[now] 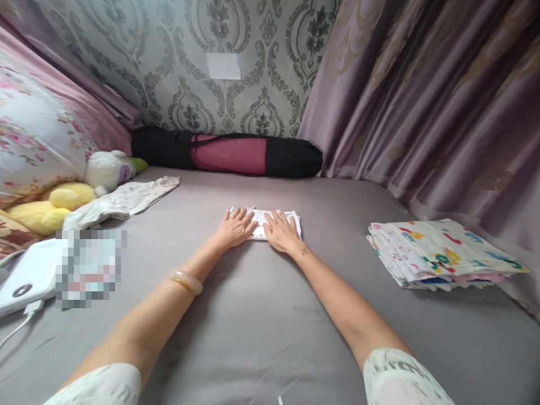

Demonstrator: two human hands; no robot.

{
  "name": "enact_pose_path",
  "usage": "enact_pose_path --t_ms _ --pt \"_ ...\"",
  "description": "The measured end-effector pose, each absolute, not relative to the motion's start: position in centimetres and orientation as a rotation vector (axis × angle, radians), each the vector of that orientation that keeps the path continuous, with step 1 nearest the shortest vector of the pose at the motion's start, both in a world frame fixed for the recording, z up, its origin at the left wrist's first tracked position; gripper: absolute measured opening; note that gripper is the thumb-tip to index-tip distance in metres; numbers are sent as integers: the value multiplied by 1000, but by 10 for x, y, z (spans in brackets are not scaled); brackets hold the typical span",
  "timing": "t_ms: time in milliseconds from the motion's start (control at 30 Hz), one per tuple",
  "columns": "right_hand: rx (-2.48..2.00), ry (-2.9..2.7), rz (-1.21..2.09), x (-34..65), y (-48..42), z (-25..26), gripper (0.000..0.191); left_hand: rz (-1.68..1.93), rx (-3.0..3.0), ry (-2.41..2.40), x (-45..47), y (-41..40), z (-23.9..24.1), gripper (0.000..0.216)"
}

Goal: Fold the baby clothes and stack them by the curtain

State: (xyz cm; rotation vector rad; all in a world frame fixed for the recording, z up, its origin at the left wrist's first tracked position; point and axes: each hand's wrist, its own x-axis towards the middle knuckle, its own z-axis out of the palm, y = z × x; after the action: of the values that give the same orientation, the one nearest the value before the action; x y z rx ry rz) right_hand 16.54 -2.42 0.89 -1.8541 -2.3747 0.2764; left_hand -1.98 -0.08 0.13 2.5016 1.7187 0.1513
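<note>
A small folded white cloth (291,218) with tiny prints lies on the grey bedsheet (261,315) in the middle of the view. My left hand (234,226) rests flat on its left part, fingers stretched out. My right hand (282,230) lies flat on its right part, fingers spread. Both palms press down on the cloth and hold nothing. A pale bangle (185,281) sits on my left wrist.
A stack of folded printed cloths (442,253) lies at the right. An unfolded pale garment (126,202) and plush toys (84,185) lie at the left, near a white device (25,275) with a cable. A black and pink roll bag (228,152) lines the wall; curtains hang at the right.
</note>
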Motion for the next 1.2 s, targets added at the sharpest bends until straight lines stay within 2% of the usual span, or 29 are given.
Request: enact_pose_path --t_ms 300,467,667,900,1033,1200 --pt "-1867 -2393 356 169 -22 15 60 122 2489 1701 -22 0 7 56" --pt "-1921 -2354 197 178 -26 14 63 188 2537 1740 -32 -1 3 58" --pt "-1932 -2321 198 179 -28 5 62 174 2481 1735 -37 3 -6 66" --pt "-1930 -2350 302 188 -26 13 61 157 2442 1715 -42 3 0 65" --pt "-1983 -2304 171 203 -29 15 60 155 2426 1760 -51 0 2 66" --pt "-2020 -2289 198 210 -32 9 62 185 2311 1728 -60 4 -8 73"
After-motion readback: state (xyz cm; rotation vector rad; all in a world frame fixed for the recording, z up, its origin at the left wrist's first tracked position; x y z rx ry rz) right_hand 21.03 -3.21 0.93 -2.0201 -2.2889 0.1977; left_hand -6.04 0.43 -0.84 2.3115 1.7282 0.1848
